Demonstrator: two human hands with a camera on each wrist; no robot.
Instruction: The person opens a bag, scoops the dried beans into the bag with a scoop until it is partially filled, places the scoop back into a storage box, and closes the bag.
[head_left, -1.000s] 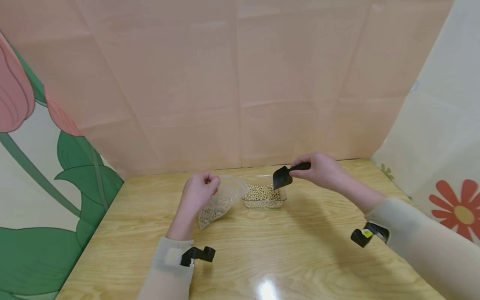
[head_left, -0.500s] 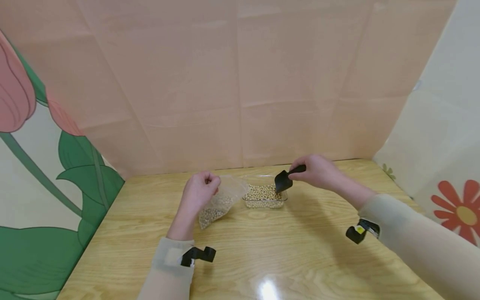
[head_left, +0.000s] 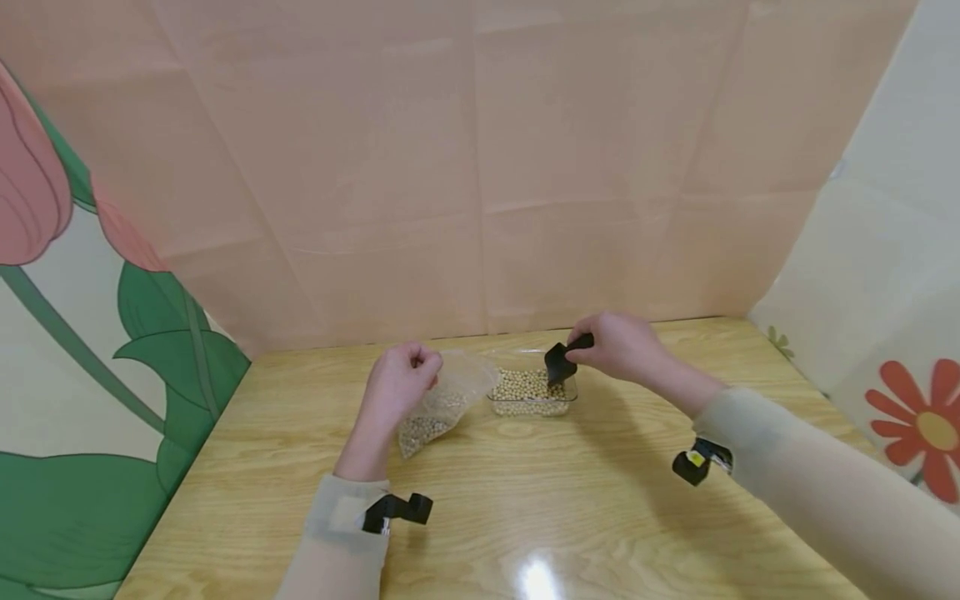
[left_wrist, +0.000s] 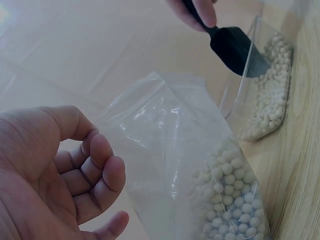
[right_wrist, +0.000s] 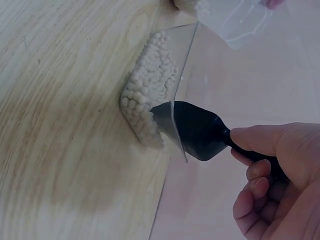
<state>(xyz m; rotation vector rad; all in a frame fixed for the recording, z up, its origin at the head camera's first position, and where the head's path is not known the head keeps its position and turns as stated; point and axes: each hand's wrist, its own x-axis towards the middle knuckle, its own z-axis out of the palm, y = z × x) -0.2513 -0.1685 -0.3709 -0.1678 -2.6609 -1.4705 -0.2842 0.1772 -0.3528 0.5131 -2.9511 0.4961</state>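
My left hand (head_left: 399,382) pinches the top edge of a clear plastic bag (left_wrist: 155,135), partly filled with small pale round beads (left_wrist: 235,195). The bag's lower corner reaches down to the table. In my right hand (head_left: 618,346) is a black scoop (right_wrist: 197,130), gripped by its handle with the thumb along it. The scoop's blade dips over the rim of a clear rectangular container (head_left: 531,400), its tip among the beads (right_wrist: 152,75) at the right end. Bag and container stand side by side, the bag's open top leaning toward the container.
The wooden table (head_left: 480,508) stretches in front of and around the container. A pinkish sheet (head_left: 480,167) hangs right behind its far edge. Flower-patterned panels (head_left: 900,250) flank both sides. Small black wrist cameras (head_left: 401,510) sit on the sleeves.
My right hand has moved left and slightly down, taking the scoop from above the container's right end into the beads. The left hand and the bag have stayed in place.
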